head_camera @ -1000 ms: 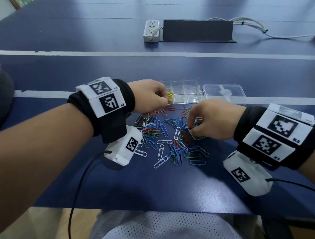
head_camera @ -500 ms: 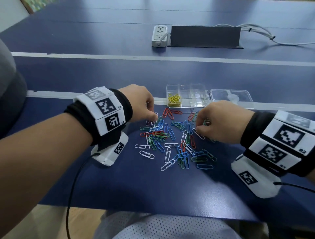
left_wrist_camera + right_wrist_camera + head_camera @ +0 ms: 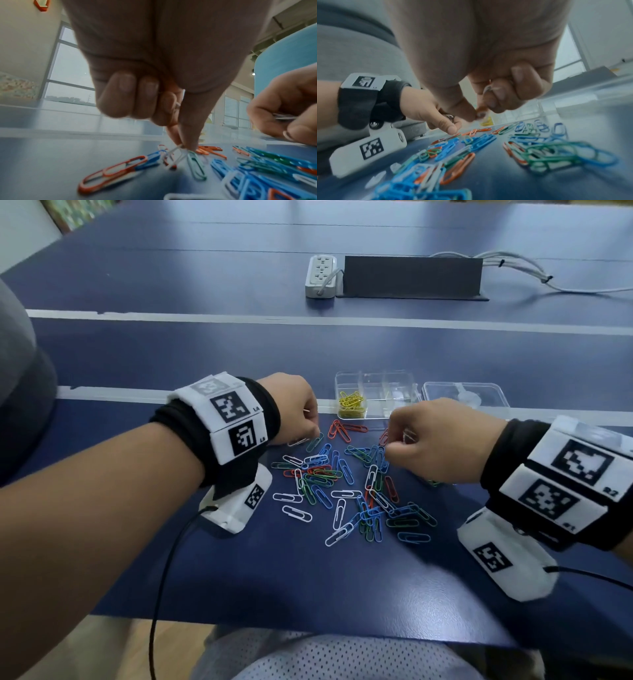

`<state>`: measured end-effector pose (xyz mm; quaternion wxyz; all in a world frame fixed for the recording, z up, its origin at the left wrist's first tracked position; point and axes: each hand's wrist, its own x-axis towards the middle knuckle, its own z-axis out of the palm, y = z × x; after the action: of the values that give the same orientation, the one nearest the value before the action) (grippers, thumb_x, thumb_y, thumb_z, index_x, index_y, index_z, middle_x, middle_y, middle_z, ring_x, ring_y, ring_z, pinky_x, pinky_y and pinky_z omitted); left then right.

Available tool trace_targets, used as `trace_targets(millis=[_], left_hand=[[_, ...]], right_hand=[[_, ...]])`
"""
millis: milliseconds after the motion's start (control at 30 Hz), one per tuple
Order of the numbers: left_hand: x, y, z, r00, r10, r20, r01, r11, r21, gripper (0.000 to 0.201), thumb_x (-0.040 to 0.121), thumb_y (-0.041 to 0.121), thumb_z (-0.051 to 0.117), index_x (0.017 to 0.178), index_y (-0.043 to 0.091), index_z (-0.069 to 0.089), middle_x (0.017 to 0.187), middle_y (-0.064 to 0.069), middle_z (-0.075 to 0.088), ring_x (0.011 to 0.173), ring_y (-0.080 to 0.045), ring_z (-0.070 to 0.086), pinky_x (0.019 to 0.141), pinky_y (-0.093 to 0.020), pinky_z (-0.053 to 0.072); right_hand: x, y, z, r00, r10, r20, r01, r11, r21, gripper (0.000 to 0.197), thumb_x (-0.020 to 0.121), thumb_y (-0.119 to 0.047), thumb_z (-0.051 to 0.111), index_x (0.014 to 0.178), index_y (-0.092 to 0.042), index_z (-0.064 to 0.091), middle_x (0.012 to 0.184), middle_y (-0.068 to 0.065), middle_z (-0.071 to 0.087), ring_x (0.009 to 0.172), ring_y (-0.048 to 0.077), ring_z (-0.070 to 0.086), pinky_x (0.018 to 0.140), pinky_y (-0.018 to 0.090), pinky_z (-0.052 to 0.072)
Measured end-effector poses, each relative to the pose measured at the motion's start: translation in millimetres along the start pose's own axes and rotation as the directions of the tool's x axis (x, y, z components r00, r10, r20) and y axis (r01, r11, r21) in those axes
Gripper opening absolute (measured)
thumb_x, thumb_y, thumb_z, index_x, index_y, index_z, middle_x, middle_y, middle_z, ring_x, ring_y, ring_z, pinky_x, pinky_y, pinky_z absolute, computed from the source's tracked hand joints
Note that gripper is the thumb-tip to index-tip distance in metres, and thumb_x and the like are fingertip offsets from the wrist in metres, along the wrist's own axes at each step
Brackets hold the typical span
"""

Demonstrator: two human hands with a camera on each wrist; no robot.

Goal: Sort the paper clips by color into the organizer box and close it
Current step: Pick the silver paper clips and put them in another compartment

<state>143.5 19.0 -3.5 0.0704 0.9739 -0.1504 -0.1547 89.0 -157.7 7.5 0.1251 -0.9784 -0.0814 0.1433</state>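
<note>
Mixed paper clips in red, blue, green and white lie heaped on the blue table. Behind them stands the clear organizer box, with yellow clips in its left compartment and its lid open flat to the right. My left hand is at the heap's far left edge. Its thumb and forefinger pinch a white clip that still touches the table. My right hand hovers over the heap's right side, fingers curled round a few white clips.
A white power strip, a dark panel and grey cables lie far back on the table. White stripes cross the blue surface. The table's front edge is close to my lap. A black cable hangs from my left wrist.
My left hand has drawn back from the box's yellow compartment to the heap's left edge and pinched a white clip. My right hand has stayed over the heap's right side.
</note>
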Motion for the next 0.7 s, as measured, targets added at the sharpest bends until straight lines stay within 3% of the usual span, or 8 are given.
trace_targets(millis=[133,200,267,333,433,567,633,700], left_hand=[[-1.1,-5.2,-5.7,1.0,-0.011,0.005,0.011,0.998,-0.064,0.02,0.092,0.03,0.052,0.099,0.017,0.064,0.077,0.003,0.053,0.082,-0.016,0.047,0.075,-0.023,0.033],[-2.7,-5.8,-7.1,0.999,-0.015,0.036,0.019,0.992,-0.128,0.015,0.095,0.03,0.047,0.094,0.02,0.058,0.071,0.005,0.049,0.073,-0.015,0.045,0.074,-0.022,0.033],[-2.2,-6.1,-6.9,0.997,-0.004,0.071,0.021,0.97,-0.243,0.015,0.096,0.028,0.044,0.086,0.02,0.052,0.065,0.009,0.047,0.059,-0.011,0.041,0.065,-0.022,0.035],[-1.9,-5.4,-5.5,0.992,0.034,0.12,0.016,0.92,-0.391,0.021,0.097,0.024,0.043,0.078,0.019,0.049,0.067,0.007,0.055,0.052,-0.01,0.041,0.053,-0.02,0.036],[-1.7,-0.4,-4.2,0.987,0.063,0.146,0.033,0.816,-0.578,0.025,0.098,0.014,0.039,0.075,0.021,0.047,0.066,0.003,0.056,0.047,-0.012,0.04,0.039,-0.015,0.036],[-0.9,7.3,-4.7,0.984,-0.003,0.179,0.138,0.646,-0.751,0.027,0.091,0.001,0.031,0.078,0.016,0.049,0.06,-0.002,0.044,0.047,-0.017,0.039,0.037,-0.015,0.032],[-0.1,8.9,-4.9,0.982,-0.017,0.188,0.16,0.601,-0.783,0.025,0.091,0.004,0.032,0.079,0.014,0.052,0.057,-0.002,0.04,0.046,-0.018,0.042,0.037,-0.015,0.034],[-0.1,9.7,-4.4,0.98,-0.024,0.199,0.175,0.589,-0.789,0.02,0.092,0.01,0.037,0.082,0.013,0.055,0.056,-0.001,0.039,0.044,-0.019,0.044,0.036,-0.016,0.036]], right_hand=[[1.5,-5.1,-1.0,0.998,0.016,0.059,-0.021,0.996,0.088,0.022,0.087,-0.027,0.044,0.088,-0.009,0.058,0.075,0.004,0.058,0.077,0.025,0.051,0.067,0.028,0.039],[2.7,-3.7,1.0,0.996,-0.012,0.089,0.003,0.994,0.108,0.025,0.087,-0.021,0.044,0.092,-0.005,0.062,0.071,0.006,0.059,0.065,0.02,0.051,0.061,0.027,0.041],[5.6,-1.3,2.4,0.993,-0.039,0.115,0.022,0.99,0.141,0.025,0.087,-0.013,0.041,0.093,-0.004,0.063,0.065,0.001,0.058,0.048,0.007,0.047,0.048,0.016,0.039],[7.5,0.2,2.2,0.99,-0.056,0.133,0.038,0.99,0.136,0.025,0.088,-0.008,0.037,0.094,-0.014,0.061,0.065,-0.006,0.059,0.046,0.0,0.046,0.043,0.009,0.036],[8.3,1.4,0.6,0.981,-0.137,0.138,0.131,0.99,0.056,0.03,0.09,-0.008,0.036,0.092,-0.029,0.058,0.077,-0.005,0.058,0.056,0.004,0.046,0.051,0.01,0.037],[9.0,0.5,5.5,0.957,-0.238,0.168,0.25,0.967,-0.054,0.027,0.093,-0.015,0.044,0.107,-0.025,0.065,0.1,-0.004,0.066,0.095,0.018,0.058,0.08,0.023,0.042],[11.6,0.2,8.1,0.944,-0.268,0.193,0.286,0.955,-0.074,0.023,0.091,-0.022,0.054,0.111,-0.025,0.065,0.093,-0.008,0.064,0.097,0.017,0.058,0.078,0.02,0.036],[13.9,-0.2,9.8,0.935,-0.287,0.209,0.313,0.944,-0.105,0.026,0.085,-0.028,0.062,0.111,-0.027,0.065,0.074,-0.016,0.051,0.085,0.015,0.052,0.075,0.02,0.034]])
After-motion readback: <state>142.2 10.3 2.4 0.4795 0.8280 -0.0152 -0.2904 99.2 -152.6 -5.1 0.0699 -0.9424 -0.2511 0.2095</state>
